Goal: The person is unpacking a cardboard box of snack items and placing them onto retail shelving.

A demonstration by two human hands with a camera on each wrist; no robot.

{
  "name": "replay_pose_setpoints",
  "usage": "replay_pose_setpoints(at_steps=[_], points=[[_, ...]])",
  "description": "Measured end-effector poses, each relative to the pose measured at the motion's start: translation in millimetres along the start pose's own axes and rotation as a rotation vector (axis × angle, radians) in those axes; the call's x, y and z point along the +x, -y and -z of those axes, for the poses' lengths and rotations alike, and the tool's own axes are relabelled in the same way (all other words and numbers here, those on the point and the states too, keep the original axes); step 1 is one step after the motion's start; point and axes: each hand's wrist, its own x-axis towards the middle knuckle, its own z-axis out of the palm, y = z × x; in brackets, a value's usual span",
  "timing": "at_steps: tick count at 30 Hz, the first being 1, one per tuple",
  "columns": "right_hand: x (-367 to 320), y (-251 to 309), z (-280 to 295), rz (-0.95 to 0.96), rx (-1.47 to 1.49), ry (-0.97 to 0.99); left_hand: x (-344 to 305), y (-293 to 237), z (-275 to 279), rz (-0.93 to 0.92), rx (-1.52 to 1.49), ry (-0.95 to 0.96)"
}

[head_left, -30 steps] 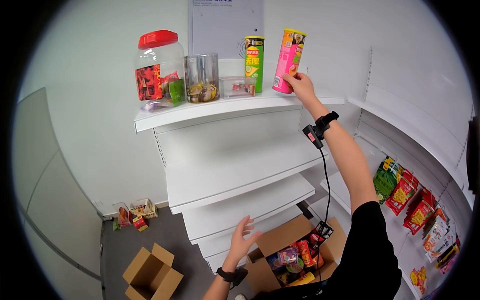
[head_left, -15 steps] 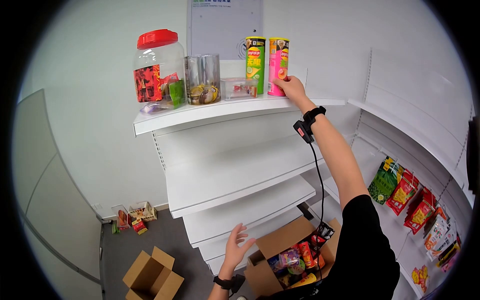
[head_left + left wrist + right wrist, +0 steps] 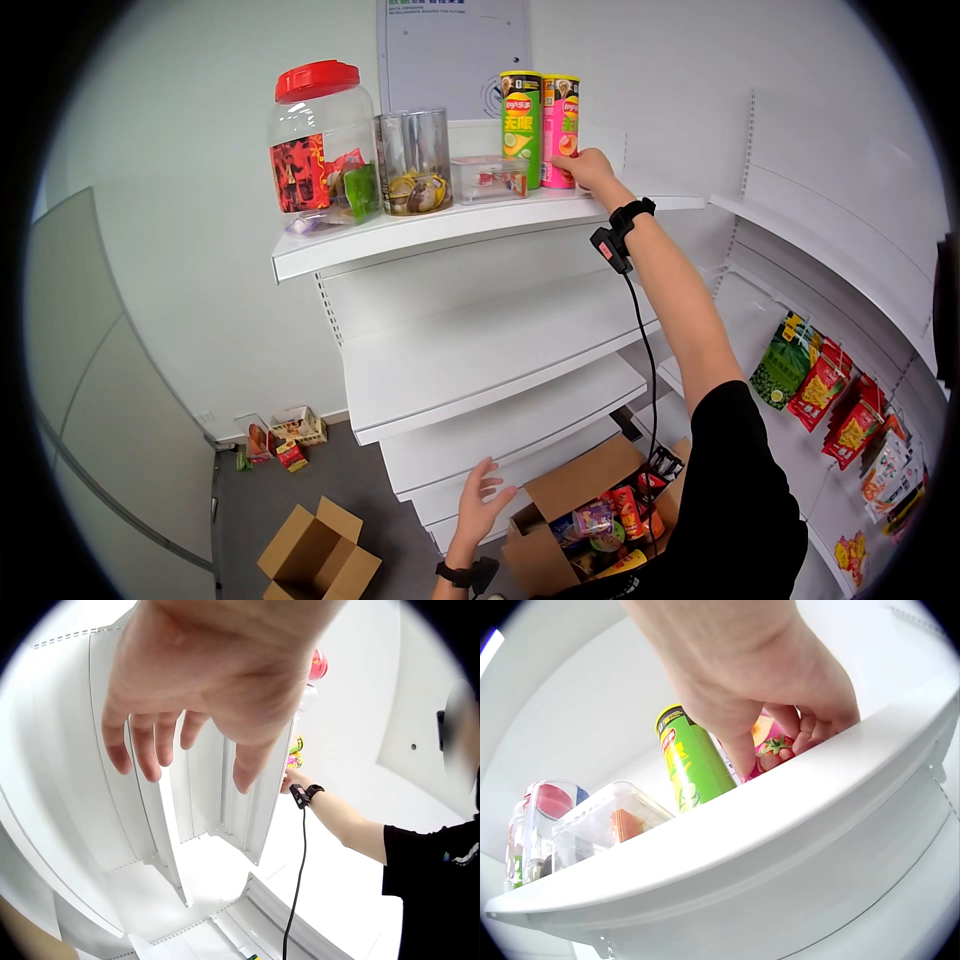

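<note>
My right hand [image 3: 592, 170] grips a pink chip can [image 3: 562, 115] low on its side, thumb on one side and curled fingers on the other. That can stands upright on the top shelf [image 3: 420, 237], right against a green chip can [image 3: 518, 115] with a yellow lid. In the right wrist view, the hand covers most of the pink can; a strip of pink label [image 3: 763, 733] shows under the palm. My left hand [image 3: 480, 508] hangs with relaxed, spread fingers in front of the lower shelves, holding nothing.
Left of the cans stand a clear plastic box [image 3: 487, 181], a clear canister [image 3: 416, 160] and a red-lidded jar [image 3: 322, 130]. Below are a carton [image 3: 535, 560] of snacks and another carton [image 3: 318, 555]. Snack bags [image 3: 822, 385] hang at right; a cable [image 3: 645, 350] dangles from my right wrist.
My right hand has brought the pink can leftward and from tilted to upright, up beside the green can. The left hand has stayed low, shifting only slightly.
</note>
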Motion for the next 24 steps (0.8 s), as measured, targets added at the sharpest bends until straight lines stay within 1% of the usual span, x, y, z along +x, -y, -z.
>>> replay_pose_setpoints(at_steps=[4,7,10,14,16,19,22,24], points=[[8.2,-3.5,2.0,-0.015,0.039,0.060,0.7,1.2,1.8,0.005,0.008,-0.010],[11.9,-11.1,-4.1,0.004,0.154,0.024,2.8,0.6,-1.0,0.006,0.005,0.000],[9.2,-12.4,-2.7,-0.025,0.189,0.028,6.2,3.3,-5.4,0.011,-0.006,0.014],[3.9,-15.1,6.3,0.006,0.190,0.015,6.3,6.8,-10.9,0.010,-0.012,0.036],[0.2,-19.1,14.9,0.033,0.198,-0.007,5.9,4.5,-13.9,0.021,-0.014,0.051],[-11.5,-27.1,38.8,-0.018,0.152,0.069,3.8,0.7,-20.2,0.028,0.010,0.076],[-33.3,-35.7,57.1,0.000,0.238,-0.009,3.7,5.2,-27.4,0.055,0.004,0.115],[-57.4,-32.1,73.7,-0.041,0.343,0.015,1.5,7.7,-32.9,0.081,-0.026,0.129]])
